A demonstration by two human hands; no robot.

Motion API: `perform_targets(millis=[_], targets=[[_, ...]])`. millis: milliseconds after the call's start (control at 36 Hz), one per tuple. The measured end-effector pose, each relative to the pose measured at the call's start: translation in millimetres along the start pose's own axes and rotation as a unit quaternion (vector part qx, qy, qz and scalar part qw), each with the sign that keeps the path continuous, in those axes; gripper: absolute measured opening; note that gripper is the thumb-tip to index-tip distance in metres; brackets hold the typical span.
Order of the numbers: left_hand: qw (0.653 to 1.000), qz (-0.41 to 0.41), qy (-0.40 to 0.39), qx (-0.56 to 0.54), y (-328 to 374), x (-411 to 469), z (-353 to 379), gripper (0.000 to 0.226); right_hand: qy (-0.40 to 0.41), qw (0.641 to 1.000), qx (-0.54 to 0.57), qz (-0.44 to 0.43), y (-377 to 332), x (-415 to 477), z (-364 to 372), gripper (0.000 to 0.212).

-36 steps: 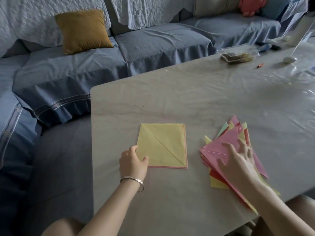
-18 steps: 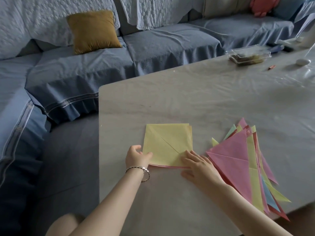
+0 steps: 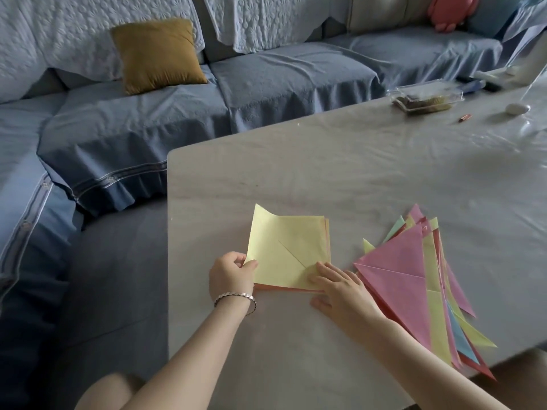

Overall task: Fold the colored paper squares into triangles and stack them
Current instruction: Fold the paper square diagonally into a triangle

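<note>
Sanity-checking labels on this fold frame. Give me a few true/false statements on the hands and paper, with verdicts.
1. The left hand pinches the left edge of the yellow sheet. True.
2. The top triangle of the folded pile is blue. False: it is pink.
3. The right hand has fingers resting on the yellow sheet's near right corner. True.
4. The bracelet is on the right wrist. False: it is on the left wrist.
5. The yellow sheet lies flat all over. False: its far left corner curls upward.
</note>
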State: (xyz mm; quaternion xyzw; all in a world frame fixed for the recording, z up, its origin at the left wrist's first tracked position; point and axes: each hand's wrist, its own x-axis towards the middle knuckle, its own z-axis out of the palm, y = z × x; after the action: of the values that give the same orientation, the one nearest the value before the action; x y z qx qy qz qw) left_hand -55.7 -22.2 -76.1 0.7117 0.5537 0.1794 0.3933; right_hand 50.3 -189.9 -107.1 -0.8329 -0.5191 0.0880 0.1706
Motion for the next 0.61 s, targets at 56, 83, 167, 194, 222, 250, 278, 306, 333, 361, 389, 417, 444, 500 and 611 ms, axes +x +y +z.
perform_targets(millis=[56,83,167,194,222,250,278,306,333,361,389,417,444,500,611], targets=[[0.999,0.026,0.012,0.029,-3,0,-1,0.027,0.036,0.999,-0.003,-0.011,0,-3,3,0.036],[0.998,0.037,0.023,0.054,-5,-1,-3,0.037,0.05,0.999,-0.01,-0.015,0,-4,5,0.036],[0.988,0.064,0.06,0.126,-7,-4,-13,0.042,0.061,0.998,-0.024,-0.02,0,-8,13,0.048],[0.988,0.071,0.061,0.125,-9,-4,-16,0.043,0.057,0.998,-0.018,-0.023,0,-9,14,0.054],[0.989,0.079,0.056,0.115,-10,-2,-19,0.044,0.056,0.998,-0.008,-0.024,0,-10,15,0.06],[0.991,0.083,0.044,0.094,-15,1,-20,0.045,0.062,0.998,0.001,-0.03,-1,-10,14,0.065],[0.994,0.085,0.025,0.066,-17,4,-22,0.045,0.062,0.997,0.015,-0.038,-2,-10,13,0.07],[0.997,0.079,0.006,0.025,-19,5,-24,0.044,0.057,0.997,0.028,-0.049,-3,-10,13,0.073],[0.998,0.059,-0.011,-0.024,-20,4,-28,0.039,0.05,0.996,0.032,-0.064,-4,-10,13,0.076],[0.997,0.024,-0.029,-0.073,-21,4,-31,0.031,0.048,0.995,0.028,-0.078,-6,-10,12,0.078],[0.992,-0.015,-0.051,-0.111,-22,3,-33,0.025,0.048,0.994,0.017,-0.093,-6,-9,11,0.08],[0.986,-0.053,-0.077,-0.138,-23,1,-35,0.022,0.055,0.992,0.002,-0.109,-7,-9,9,0.08],[0.979,-0.08,-0.102,-0.157,-23,-1,-37,0.019,0.065,0.99,-0.012,-0.125,-6,-9,10,0.078],[0.974,-0.098,-0.138,-0.153,-26,-4,-40,0.013,0.085,0.986,-0.016,-0.144,-1,-9,11,0.069],[0.989,-0.009,-0.147,0.013,-33,-2,-43,0.01,0.097,0.981,0.017,-0.166,10,-15,10,0.023]])
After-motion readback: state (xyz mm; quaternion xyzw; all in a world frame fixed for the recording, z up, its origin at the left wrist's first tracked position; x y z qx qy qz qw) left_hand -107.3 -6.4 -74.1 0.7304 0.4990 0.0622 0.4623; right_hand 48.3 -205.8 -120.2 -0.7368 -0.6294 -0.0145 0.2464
